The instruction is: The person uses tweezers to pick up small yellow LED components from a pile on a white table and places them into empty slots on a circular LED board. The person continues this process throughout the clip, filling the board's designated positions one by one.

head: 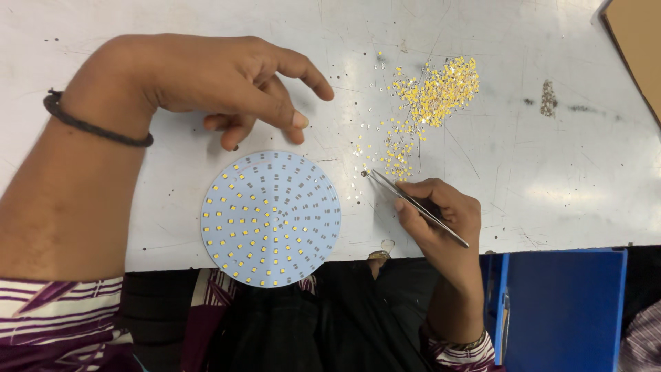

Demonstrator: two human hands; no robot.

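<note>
Your right hand pinches the tweezers, whose tips seem to close on one small yellow chip at the near edge of the chip pile. Lift it straight, without pressing hard, so it does not jump away. Your left hand rests on the table with fingers loosely curled, holding nothing, just beside the round board; keep it there to steady the board.

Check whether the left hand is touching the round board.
Apart. The head view shows bare white table between the left hand fingers and the top edge of the round board.
</note>
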